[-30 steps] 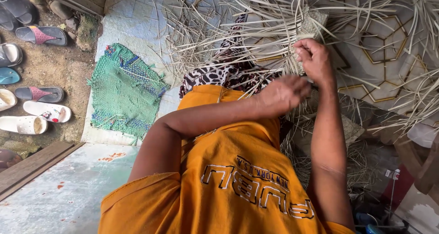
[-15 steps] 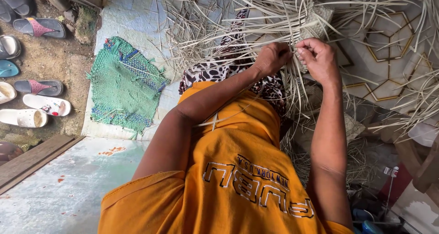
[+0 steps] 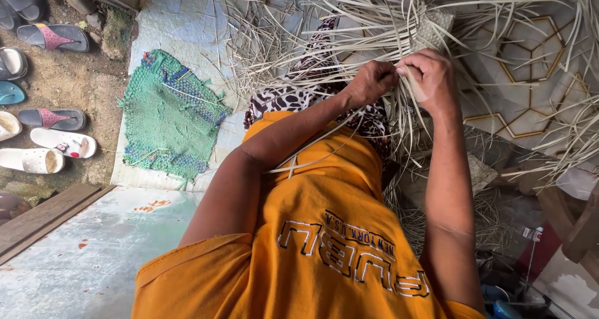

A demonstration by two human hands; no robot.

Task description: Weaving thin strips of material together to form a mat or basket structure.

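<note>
Many pale, flat, dry straw strips (image 3: 399, 26) fanned across patterned floor tiles (image 3: 530, 69) at twelve o'clock, partly woven into a small mat (image 3: 437, 23). Left hand (image 3: 371, 82) and right hand (image 3: 427, 79) touching at one o'clock, fingers curled, pinching strips. Green knitted rug (image 3: 168, 113) at ten o'clock; sandals (image 3: 53, 116) beyond.

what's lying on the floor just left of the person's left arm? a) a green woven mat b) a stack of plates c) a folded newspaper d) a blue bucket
a: a green woven mat lies flat on the pale tiled floor to the left of the arm, while the left hand and right hand meet over the pale straw strips further right.
</note>
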